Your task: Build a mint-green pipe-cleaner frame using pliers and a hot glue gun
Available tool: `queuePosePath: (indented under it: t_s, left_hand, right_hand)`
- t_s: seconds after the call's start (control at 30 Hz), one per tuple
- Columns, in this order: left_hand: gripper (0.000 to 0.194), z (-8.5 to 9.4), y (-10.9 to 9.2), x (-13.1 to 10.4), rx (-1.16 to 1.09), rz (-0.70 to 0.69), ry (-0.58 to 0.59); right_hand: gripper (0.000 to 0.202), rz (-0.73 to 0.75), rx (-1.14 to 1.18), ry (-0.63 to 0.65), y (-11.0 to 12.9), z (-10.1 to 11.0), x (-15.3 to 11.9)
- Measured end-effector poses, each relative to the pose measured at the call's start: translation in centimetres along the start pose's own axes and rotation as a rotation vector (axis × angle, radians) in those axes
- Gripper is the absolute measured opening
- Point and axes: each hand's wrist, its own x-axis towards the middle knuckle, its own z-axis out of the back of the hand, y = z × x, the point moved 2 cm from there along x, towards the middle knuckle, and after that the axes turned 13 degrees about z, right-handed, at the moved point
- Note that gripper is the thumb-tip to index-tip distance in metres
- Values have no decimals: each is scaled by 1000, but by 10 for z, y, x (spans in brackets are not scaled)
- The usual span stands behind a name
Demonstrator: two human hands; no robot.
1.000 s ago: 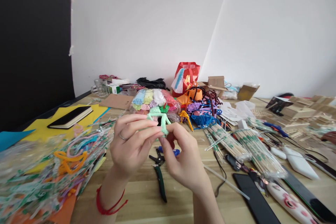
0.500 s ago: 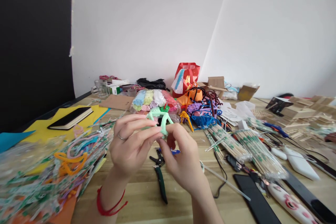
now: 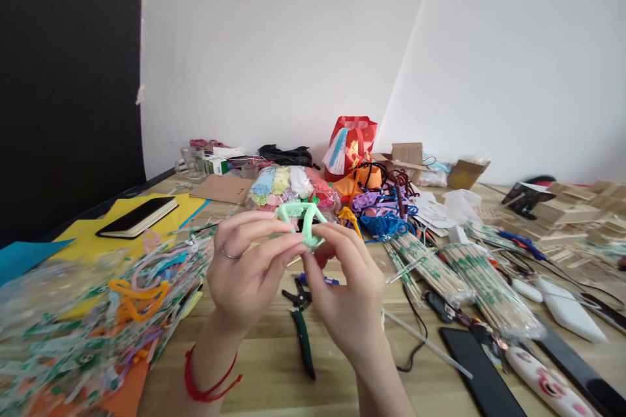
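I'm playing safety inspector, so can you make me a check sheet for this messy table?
Surface: wood-grain table, crowded on both sides.
Job's things: pale green frame, held above the table.
Clutter: cutters lying below the hands; stick bundle at right; black notebook at left.
Hands: left hand and right hand both hold the frame.
Cables: black cord right of the right hand.
Surroundings: white wall; dark panel at left.

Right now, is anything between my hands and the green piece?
Nothing visible is. The left hand and right hand both pinch the green piece directly with bare fingers. The dark tool lies below on the table, not between.
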Motion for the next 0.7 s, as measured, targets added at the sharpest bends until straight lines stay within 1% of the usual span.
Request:
queuePosePath:
  t_s: [0.13,0.27,0.33,0.4,0.53,0.7]
  left_hand:
    - [24,-2,1,0,-13,19,-15]
    - [21,-4,3,2,-55,11,-18]
    - [19,-5,2,3,-76,14,-3]
    - [18,-7,1,3,-88,15,12]
    - [17,-8,-1,2,-84,9,-1]
    - [16,-8,2,2,-70,16,-2]
  right_hand:
    - [33,5,-27,-20,1,-2,-1]
    - [35,125,-45,-69,3,-4,-1]
    - [33,154,-51,-94,3,-5,0]
    - [32,151,-59,-106,2,-6,-1]
    - [34,123,-84,-120,-1,-6,-3]
    - [38,96,-131,-123,-4,-7,-5]
